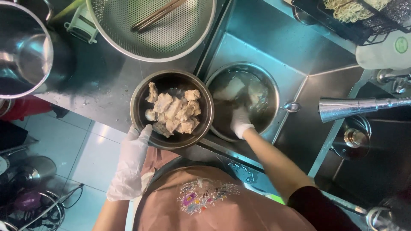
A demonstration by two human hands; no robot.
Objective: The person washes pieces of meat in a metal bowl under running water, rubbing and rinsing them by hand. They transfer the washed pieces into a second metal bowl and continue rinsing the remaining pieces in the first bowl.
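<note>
At about nine o'clock of the view a tall polished steel pot (pixel 23 60) stands on the wet steel counter (pixel 102 92), and at twelve o'clock one wide perforated steel colander (pixel 156 25) holds one pair of brown chopsticks (pixel 156 15). Just below centre the gloved left hand (pixel 130 160) curls over the near rim of the round dark steel bowl of pale bone-in meat pieces (pixel 172 109), gripping its edge at seven o'clock; I count roughly ten pieces, though overlaps blur it. Just right of it, down in the steel sink (pixel 265 55), the second round steel bowl filled with cloudy water (pixel 242 100) takes the gloved right hand (pixel 240 122), plunged in and seemingly closed around a pale piece (the water hides the fingers, so I cannot tell for sure). At three o'clock a chrome tap spout (pixel 359 107) juts in. That makes two bowls, two gloves. The meat bowl sits near the counter's front lip, so a pull from the wet glove could tip it floorward; a slippery piece could also drop and splash
</note>
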